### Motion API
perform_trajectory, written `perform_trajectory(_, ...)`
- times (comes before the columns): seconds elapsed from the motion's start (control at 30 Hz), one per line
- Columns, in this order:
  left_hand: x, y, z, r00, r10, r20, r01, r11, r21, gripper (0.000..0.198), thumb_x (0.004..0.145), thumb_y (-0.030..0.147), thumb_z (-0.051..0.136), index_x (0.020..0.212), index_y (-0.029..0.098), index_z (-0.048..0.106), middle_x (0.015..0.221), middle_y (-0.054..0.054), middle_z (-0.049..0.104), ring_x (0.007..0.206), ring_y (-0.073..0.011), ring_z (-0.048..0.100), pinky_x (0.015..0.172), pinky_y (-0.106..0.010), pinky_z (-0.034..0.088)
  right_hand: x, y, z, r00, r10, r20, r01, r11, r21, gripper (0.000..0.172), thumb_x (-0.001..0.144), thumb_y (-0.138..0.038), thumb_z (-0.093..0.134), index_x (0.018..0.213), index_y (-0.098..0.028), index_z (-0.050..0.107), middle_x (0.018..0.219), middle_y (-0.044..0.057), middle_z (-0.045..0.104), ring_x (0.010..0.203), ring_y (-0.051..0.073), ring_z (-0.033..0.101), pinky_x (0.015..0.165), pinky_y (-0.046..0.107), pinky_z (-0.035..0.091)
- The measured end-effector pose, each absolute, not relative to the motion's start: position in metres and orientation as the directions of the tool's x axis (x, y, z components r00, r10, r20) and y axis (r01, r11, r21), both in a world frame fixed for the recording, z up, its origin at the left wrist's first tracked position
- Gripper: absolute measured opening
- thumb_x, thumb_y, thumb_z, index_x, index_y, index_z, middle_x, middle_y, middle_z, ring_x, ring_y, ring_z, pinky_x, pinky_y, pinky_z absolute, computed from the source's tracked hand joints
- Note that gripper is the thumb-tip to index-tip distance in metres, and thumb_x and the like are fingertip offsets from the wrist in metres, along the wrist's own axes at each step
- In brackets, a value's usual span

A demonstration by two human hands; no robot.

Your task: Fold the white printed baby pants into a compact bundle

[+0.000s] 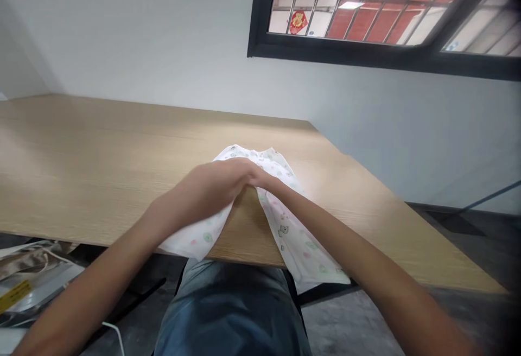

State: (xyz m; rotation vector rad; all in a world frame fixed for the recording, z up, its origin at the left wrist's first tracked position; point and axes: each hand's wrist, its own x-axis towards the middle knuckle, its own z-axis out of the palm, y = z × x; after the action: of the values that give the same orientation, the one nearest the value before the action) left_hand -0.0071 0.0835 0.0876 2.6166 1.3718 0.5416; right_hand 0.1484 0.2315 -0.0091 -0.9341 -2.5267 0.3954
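The garment (288, 231) lies on the worktop (122, 155), its lower parts splayed to the near edge, the wood seemingly bearing its weight. Left hand (230, 174) and right hand (259, 176) meet over the split, probably steadying it; fingers hidden, grip undeterminable.

1. The head view looks forward and down from above the person's lap (236, 312).
2. It faces the counter (122, 150) across its near edge, the white garment (301, 253) near and central.
3. Wall (134, 36) and window (337, 56) stand farther off, at top.
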Motion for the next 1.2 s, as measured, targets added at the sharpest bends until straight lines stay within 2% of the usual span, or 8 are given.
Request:
perform_trajectory(0.17,-0.020,0.150,0.021,0.491,0.871,0.005,0.845,-0.477,0.241,0.038,0.091,0.029,0.029,0.119,0.015,0.052,0.123,-0.011,0.055,0.109,-0.0234,0.054,0.089,-0.036,0.044,0.139,0.239,-0.014,-0.747,0.648,0.145,0.585,0.746,-0.320,0.037,0.091,-0.016,0.035,0.122,-0.025,0.054,0.131,0.000,0.048,0.120,0.019,0.043,0.102,0.037,0.033)
perform_trajectory(0.27,-0.030,0.114,-0.015,0.483,0.875,0.000,0.857,-0.473,0.206,0.046,0.092,0.030,0.028,0.131,0.007,0.039,0.139,-0.017,0.037,0.129,-0.0269,0.032,0.102,-0.043,0.031,0.136,0.249,-0.020,-0.700,0.708,0.095,0.669,0.696,-0.259,0.041,0.091,-0.020,0.034,0.130,-0.022,0.047,0.139,0.004,0.038,0.128,0.025,0.031,0.104,0.053,0.021)
perform_trajectory(0.37,-0.038,0.049,-0.042,0.421,0.887,0.190,0.891,-0.444,0.096,0.052,0.095,0.036,0.022,0.137,0.007,0.029,0.144,-0.014,0.028,0.134,-0.0257,0.023,0.106,-0.044,0.027,0.134,0.260,-0.023,-0.644,0.761,0.080,0.732,0.643,-0.224,0.041,0.093,-0.023,0.030,0.132,-0.024,0.043,0.140,0.004,0.034,0.129,0.026,0.028,0.103,0.059,0.016)
perform_trajectory(0.53,-0.046,-0.010,-0.056,0.374,0.792,0.483,0.913,-0.404,-0.045,0.050,0.094,0.043,0.030,0.134,0.015,0.036,0.133,-0.009,0.047,0.121,-0.0242,0.044,0.097,-0.039,0.041,0.136,0.267,-0.018,-0.597,0.798,0.082,0.768,0.599,-0.227,0.042,0.094,-0.024,0.026,0.131,-0.020,0.045,0.139,0.005,0.036,0.128,0.026,0.032,0.103,0.055,0.022)
perform_trajectory(0.7,-0.003,0.023,-0.015,0.184,0.930,0.318,0.952,-0.249,0.177,0.043,0.095,0.036,0.026,0.117,0.009,0.051,0.115,-0.014,0.059,0.106,-0.0274,0.055,0.087,-0.043,0.046,0.176,0.254,0.006,-0.592,0.799,0.108,0.756,0.596,-0.270,0.043,0.096,-0.029,0.022,0.129,-0.021,0.049,0.134,0.002,0.045,0.120,0.020,0.044,0.099,0.035,0.038)
perform_trajectory(0.87,0.102,0.074,0.014,0.564,0.797,0.216,0.742,-0.604,0.291,0.041,0.094,0.031,0.030,0.123,0.007,0.047,0.130,-0.015,0.047,0.124,-0.0258,0.038,0.103,-0.041,0.032,0.236,0.229,0.011,-0.566,0.817,0.110,0.787,0.575,-0.221,0.042,0.091,-0.022,0.031,0.128,-0.019,0.050,0.131,0.005,0.048,0.120,0.023,0.044,0.099,0.039,0.036)
perform_trajectory(1.1,0.157,0.066,-0.010,0.627,0.774,0.090,0.712,-0.616,0.337,0.068,0.091,0.050,0.033,0.135,0.000,0.032,0.142,-0.020,0.028,0.132,-0.0313,0.025,0.107,-0.050,0.024,0.256,0.230,-0.024,-0.557,0.810,0.182,0.802,0.582,-0.132,0.041,0.093,-0.024,0.029,0.127,-0.015,0.049,0.133,0.008,0.045,0.122,0.023,0.039,0.102,0.041,0.031)
perform_trajectory(1.2,0.149,0.034,-0.024,0.650,0.747,0.141,0.683,-0.655,0.324,0.080,0.086,0.062,0.029,0.137,0.001,0.029,0.144,-0.019,0.020,0.134,-0.0333,0.019,0.108,-0.054,0.019,0.254,0.247,-0.030,-0.496,0.834,0.243,0.831,0.537,-0.145,0.039,0.093,-0.023,0.028,0.123,-0.017,0.052,0.130,0.008,0.048,0.118,0.024,0.042,0.101,0.041,0.031)
